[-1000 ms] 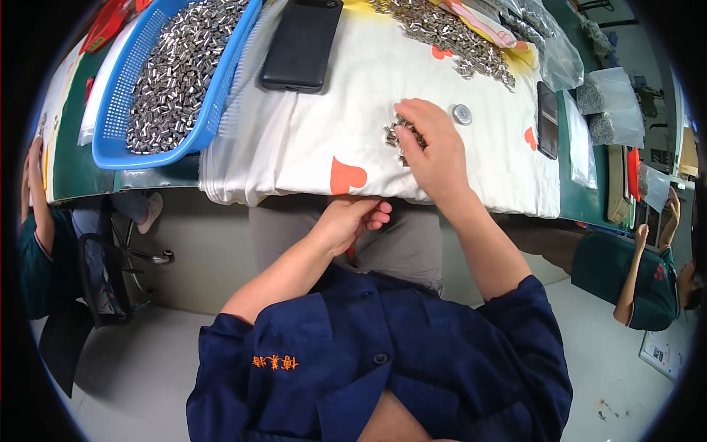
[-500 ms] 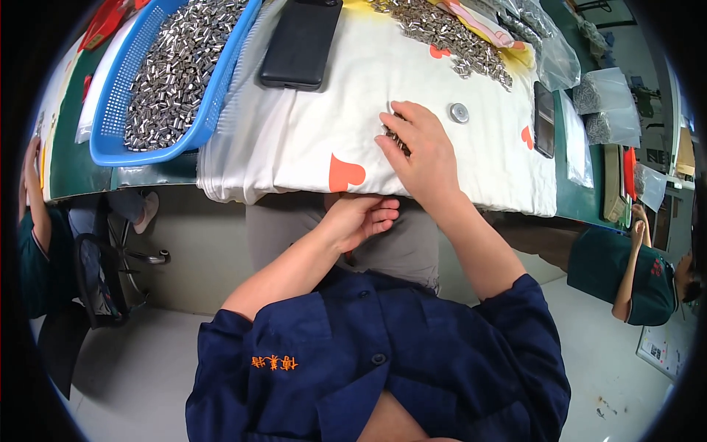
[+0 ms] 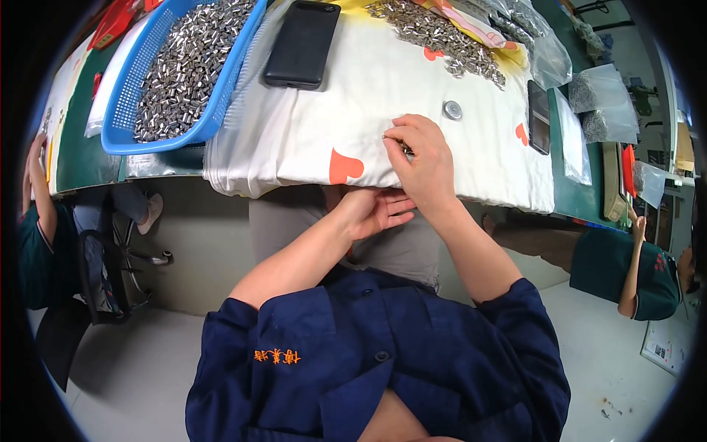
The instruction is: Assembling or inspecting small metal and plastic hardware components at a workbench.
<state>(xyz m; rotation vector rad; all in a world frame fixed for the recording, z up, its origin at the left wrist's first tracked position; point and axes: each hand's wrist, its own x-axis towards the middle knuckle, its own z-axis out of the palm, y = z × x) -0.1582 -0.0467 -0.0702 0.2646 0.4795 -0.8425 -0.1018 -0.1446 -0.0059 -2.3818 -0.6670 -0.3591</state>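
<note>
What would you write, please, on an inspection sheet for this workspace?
Surface: white cloth with red hearts, over a green table.
Job's things: small metal pieces heaped in a blue basket; a loose pile at the cloth's far side.
Clutter: black phone, dark phone-like device, round metal disc, clear plastic bags.
Left hand: open, at the cloth's near edge; nothing seen in it.
Right hand: curled around a few metal pieces.
Cables: nothing seen.
Surroundings: one co-worker at left, another at right; small bits on the floor.
</note>
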